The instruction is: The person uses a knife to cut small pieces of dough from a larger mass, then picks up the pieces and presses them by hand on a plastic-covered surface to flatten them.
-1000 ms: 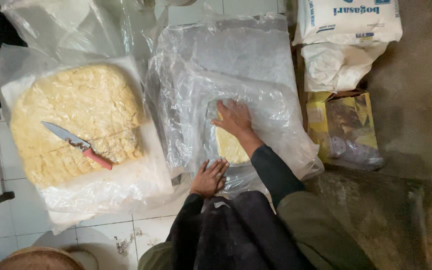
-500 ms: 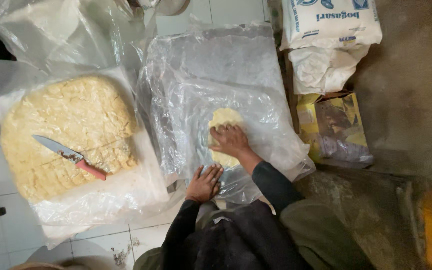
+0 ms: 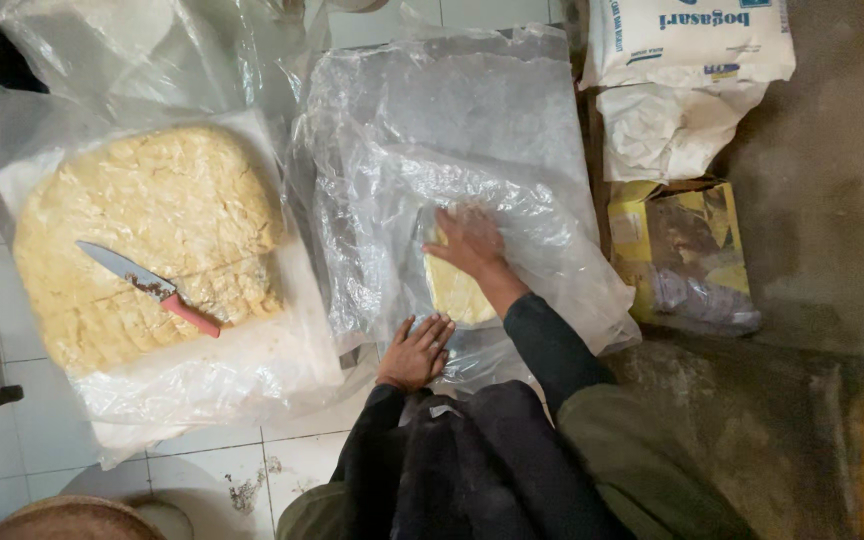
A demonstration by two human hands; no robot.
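Flat and open, the right hand (image 3: 467, 240) pressed the pale yellow dough slab (image 3: 455, 290) through the clear plastic sheet (image 3: 452, 130), left hand (image 3: 415, 352) spread open at the sheet's lower edge; even pressure seemed wise.

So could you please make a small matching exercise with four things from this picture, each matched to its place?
Things:
1. knife
2. right hand
3. left hand
4. yellow carton

Places:
A. flat on the near edge of the plastic sheet
B. on the big slab of dough at the left
C. at the right, below the white sacks
D. pressing the small dough piece on the plastic

Pairs: 1-B, 2-D, 3-A, 4-C
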